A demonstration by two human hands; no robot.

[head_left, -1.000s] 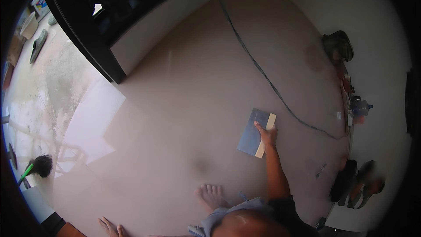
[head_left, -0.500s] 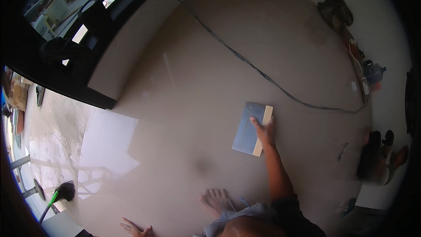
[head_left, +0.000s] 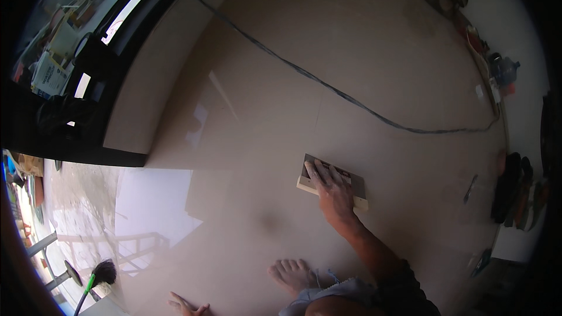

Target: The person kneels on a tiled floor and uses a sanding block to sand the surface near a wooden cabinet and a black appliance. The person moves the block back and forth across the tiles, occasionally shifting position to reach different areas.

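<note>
The right hand (head_left: 335, 194) lay spread flat on the float (head_left: 331, 180), right of centre on the smooth floor (head_left: 351, 52); even pressure seemed wise. The left hand (head_left: 188, 305) rested open near the bare foot (head_left: 294, 274).

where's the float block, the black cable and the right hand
float block (head_left: 358, 189), head view, bare right end
black cable (head_left: 351, 98), head view, mid-run on floor
right hand (head_left: 333, 190), head view, back of hand

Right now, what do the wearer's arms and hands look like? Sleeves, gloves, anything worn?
Both hands are bare: no gloves, rings or watch that I can make out. The right hand leads to a forearm bare up to a dark short sleeve near the elbow. Only the fingers of the left hand show at the bottom edge; its arm is out of view.
</note>
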